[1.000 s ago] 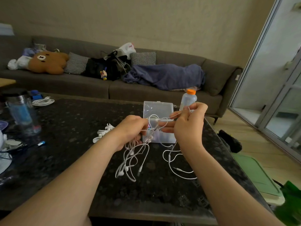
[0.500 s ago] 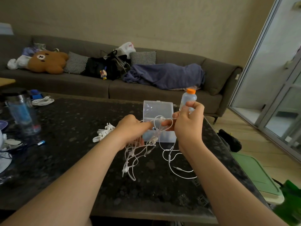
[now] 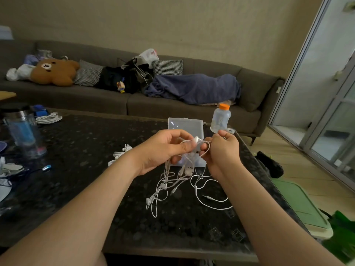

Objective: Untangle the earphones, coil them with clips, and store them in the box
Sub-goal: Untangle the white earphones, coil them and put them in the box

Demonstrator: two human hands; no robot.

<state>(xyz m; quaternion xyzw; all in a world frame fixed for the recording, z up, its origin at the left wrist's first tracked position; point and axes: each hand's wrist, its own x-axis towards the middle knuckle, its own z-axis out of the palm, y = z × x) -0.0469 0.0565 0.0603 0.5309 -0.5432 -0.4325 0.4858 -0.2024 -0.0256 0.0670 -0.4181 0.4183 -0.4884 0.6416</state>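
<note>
A tangle of white earphones (image 3: 173,181) hangs from both hands over the dark speckled table (image 3: 86,143), its lower loops and a jack plug lying on the tabletop. My left hand (image 3: 163,148) grips a bunch of the cords, with an earbud at its fingertips. My right hand (image 3: 221,150) pinches a cord loop close beside it. The clear plastic box (image 3: 185,125) stands just behind the hands, partly hidden by them. White clips (image 3: 120,153) lie on the table left of my left wrist.
An orange-capped bottle (image 3: 220,118) stands right of the box near the table's right edge. At the left are a glass tumbler (image 3: 25,131), a coiled white cable (image 3: 49,118) and a blue-tipped pen (image 3: 46,167). A sofa with cushions runs behind.
Both hands have come closer together and dropped slightly. The earphone bundle has been lifted and drawn toward the box, with an earbud now at my left fingertips.
</note>
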